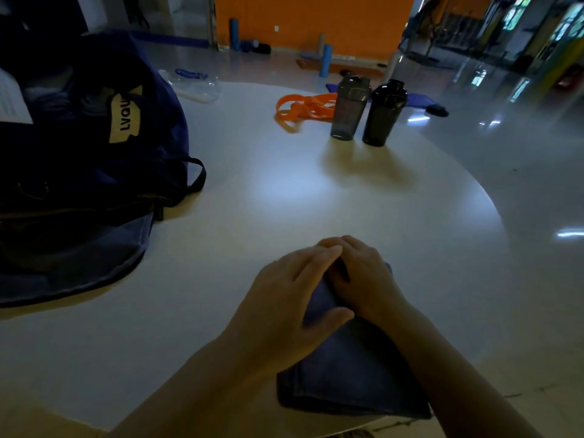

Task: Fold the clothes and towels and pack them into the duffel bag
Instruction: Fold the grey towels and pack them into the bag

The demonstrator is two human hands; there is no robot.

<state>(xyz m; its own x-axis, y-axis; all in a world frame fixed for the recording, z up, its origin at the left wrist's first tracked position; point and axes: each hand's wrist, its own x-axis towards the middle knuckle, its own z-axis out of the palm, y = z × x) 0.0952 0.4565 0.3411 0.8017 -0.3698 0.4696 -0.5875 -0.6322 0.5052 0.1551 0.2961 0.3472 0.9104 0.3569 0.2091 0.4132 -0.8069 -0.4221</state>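
While both forearms reach in from the near edge of the counter (284, 191), the two hands meet on top of the folded jeans (344, 371), which lie flat at that near edge, well apart from the bag (94, 172). Left hand (284, 298): palm down, fingers straight and together, pressing on the jeans' far end, thumb spread out toward the right wrist and lying on the cloth. Right hand (363, 276): palm down, fingers angled toward the left hand and partly tucked beneath its fingertips; whether they press flat or pinch a fold cannot be told. The dark blue bag sits to the left of the jeans and farther back, its top open and a denim-coloured cloth (104, 257) showing at its near side. Beyond the jeans, at the counter's far side, stand two dark bottles (366, 110) side by side, with an orange band (303, 110) lying just left of them.
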